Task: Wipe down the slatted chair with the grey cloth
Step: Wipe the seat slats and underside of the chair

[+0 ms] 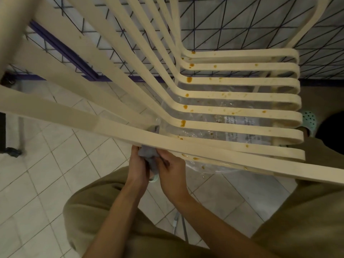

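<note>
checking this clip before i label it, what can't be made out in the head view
- Grey cloth: mostly hidden, bunched between the left hand and right hand and tucked under the nearest slat.
- Cream slatted plastic chair: backrest top cut off by the upper edge; legs hidden beneath the seat.
- Clear plastic sheet under the seat: only glimpsed between slats; its print is too blurred to read.
- Pale green object below the hands: too hidden to identify.

The slatted chair (232, 112) is cream — spotted with orange stains. The cloth (149, 157) is grey. Floor tiles (46, 174) are off-white.
</note>
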A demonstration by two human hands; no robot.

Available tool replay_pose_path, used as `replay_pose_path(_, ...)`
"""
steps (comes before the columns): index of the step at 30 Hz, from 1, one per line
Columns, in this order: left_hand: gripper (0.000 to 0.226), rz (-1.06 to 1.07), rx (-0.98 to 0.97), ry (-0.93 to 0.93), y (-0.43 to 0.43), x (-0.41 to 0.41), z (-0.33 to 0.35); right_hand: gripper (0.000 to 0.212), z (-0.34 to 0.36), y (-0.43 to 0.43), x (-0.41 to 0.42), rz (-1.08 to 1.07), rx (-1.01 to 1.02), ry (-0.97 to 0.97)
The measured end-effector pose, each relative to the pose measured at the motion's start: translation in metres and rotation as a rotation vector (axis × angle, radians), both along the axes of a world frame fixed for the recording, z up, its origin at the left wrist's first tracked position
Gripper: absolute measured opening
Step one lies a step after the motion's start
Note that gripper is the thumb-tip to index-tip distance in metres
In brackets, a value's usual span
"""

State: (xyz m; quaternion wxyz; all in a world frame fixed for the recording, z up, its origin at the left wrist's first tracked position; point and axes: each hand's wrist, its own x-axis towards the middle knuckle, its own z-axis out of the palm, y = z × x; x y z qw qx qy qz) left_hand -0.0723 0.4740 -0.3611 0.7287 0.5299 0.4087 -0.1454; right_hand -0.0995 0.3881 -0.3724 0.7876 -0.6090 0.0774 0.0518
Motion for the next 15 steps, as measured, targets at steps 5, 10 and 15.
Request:
replay_pose_path(5,0.044,0.037,-0.076,0.006,0.003,0.002,-0.014,0.024,-0.027,-0.015,0.001,0.201,-0.386,0.177)
replay_pose_path(10,0.037,0.051,-0.016,0.074,0.003,0.004,-0.026,0.024,-0.014,-0.006,-0.005,0.081,-0.133,0.136)
replay_pose_path(15,0.041,0.112,0.022,0.132,0.008,0.009,-0.033,0.032,-0.020,-0.005,-0.010,0.121,-0.186,0.085)
